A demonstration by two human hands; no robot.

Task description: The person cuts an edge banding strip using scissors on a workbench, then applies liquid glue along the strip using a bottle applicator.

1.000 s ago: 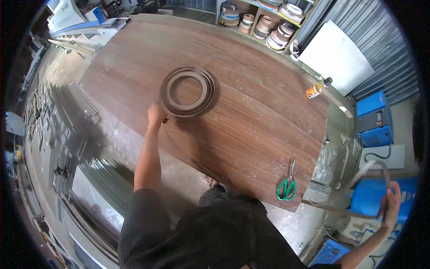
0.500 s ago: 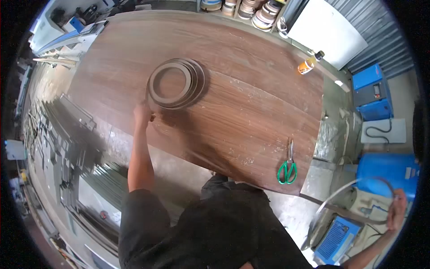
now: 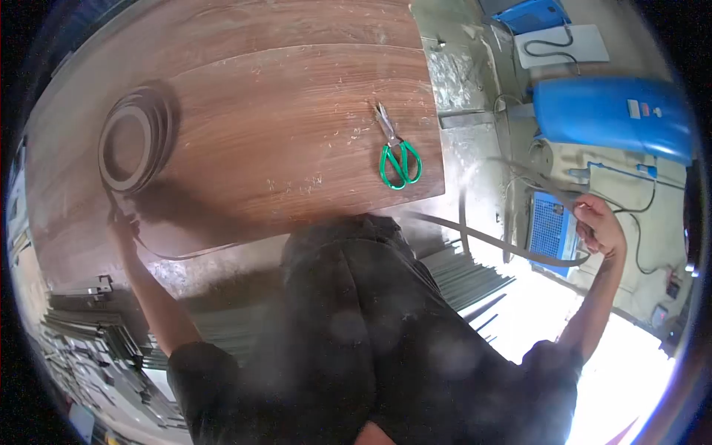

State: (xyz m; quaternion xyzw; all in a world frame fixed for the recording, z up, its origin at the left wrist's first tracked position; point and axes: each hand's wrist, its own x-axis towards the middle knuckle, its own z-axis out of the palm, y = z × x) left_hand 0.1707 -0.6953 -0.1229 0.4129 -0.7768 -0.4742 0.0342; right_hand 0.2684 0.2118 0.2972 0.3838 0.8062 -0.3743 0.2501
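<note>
A coil of brown edge banding lies on the left part of the wood-grain board. Just below the coil, my left hand is closed around the band that runs off it. A length of this strip sags from there along the board's near edge. Out past the right edge, my right hand grips the band in a closed fist, and a loose loop of strip hangs beside it. Green-handled scissors rest on the board near its right corner, touched by neither hand.
The large wood-grain board covers the work table. Right of it stand a blue tank and a blue machine with a grille, with cables and hoses around them. Stacked grey strips lie low at the left.
The view has swung right, and the bottle has left it. My right hand is now nearer, with the band drawn across in front of me. My left hand stays by the coil.
</note>
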